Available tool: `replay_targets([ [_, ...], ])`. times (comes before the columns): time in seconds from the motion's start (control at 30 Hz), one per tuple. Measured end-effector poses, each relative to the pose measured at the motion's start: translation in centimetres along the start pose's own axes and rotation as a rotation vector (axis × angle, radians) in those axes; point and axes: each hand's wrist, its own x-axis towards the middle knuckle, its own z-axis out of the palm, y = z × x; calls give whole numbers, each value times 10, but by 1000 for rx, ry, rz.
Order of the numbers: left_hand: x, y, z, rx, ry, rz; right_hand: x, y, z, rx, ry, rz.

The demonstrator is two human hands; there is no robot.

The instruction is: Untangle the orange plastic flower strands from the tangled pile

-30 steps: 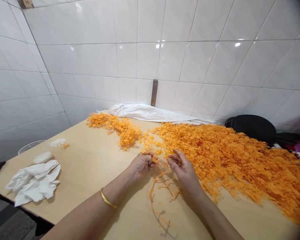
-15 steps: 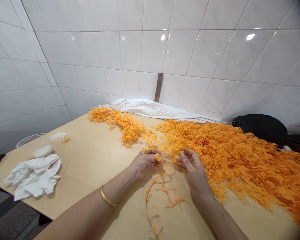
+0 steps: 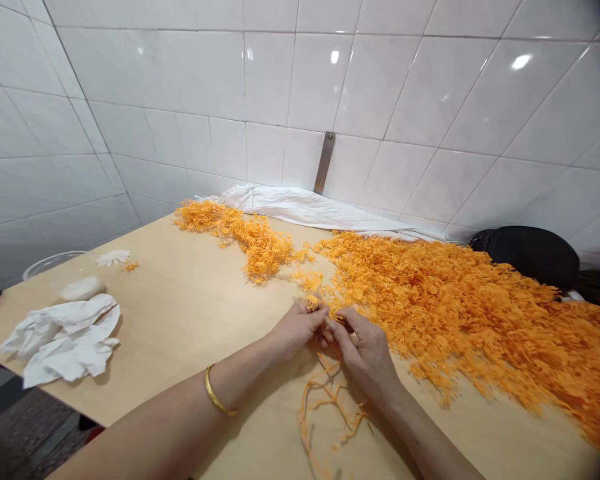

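At the middle of the table my left hand point(image 3: 303, 325) pinches an orange plastic strand with small flower-like sprigs; a gold bangle circles that wrist. My right hand point(image 3: 363, 347) meets it fingertip to fingertip, thumb and forefinger closed on the same work. The exact spot they grip is partly hidden by the fingers. Below them the loose orange strand point(image 3: 304, 417) trails in a curve over the tabletop. A large heap of orange sprigs point(image 3: 460, 313) lies just right of my right hand. Another smaller orange bunch point(image 3: 263, 250) sits beyond my left hand.
On the left of the pale wooden table point(image 3: 180, 313) lie crumpled white tissue point(image 3: 75, 340), a white rounded object point(image 3: 83, 288), a white flower-shaped piece point(image 3: 113, 257) and a clear round rim point(image 3: 50, 261). White cloth point(image 3: 290, 205) runs along the tiled wall. A black case point(image 3: 530, 260) stands back right.
My right hand has moved left and its fingertips now meet those of my left hand. The trailing strand has shifted slightly, and the head view has tilted a little.
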Motion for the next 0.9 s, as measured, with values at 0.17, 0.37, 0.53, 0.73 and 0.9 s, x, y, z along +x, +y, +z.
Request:
replay_targets([
  [0.17, 2, -7, -3, 53, -55, 5, 1, -4, -3, 45, -69, 65],
  [0.37, 2, -6, -2, 113, -44, 86, -2, 0, 3, 23, 79, 45],
  [0.53, 1, -1, -1, 246, 61, 97, 12, -7, -41, 448, 593, 91],
  [0.73, 1, -9, 1, 337, 98, 175, 13, -10, -59, 287, 325, 149],
  [0.9, 0, -15, 8, 426, 94, 268, 9, -13, -22, -41, 36, 45],
])
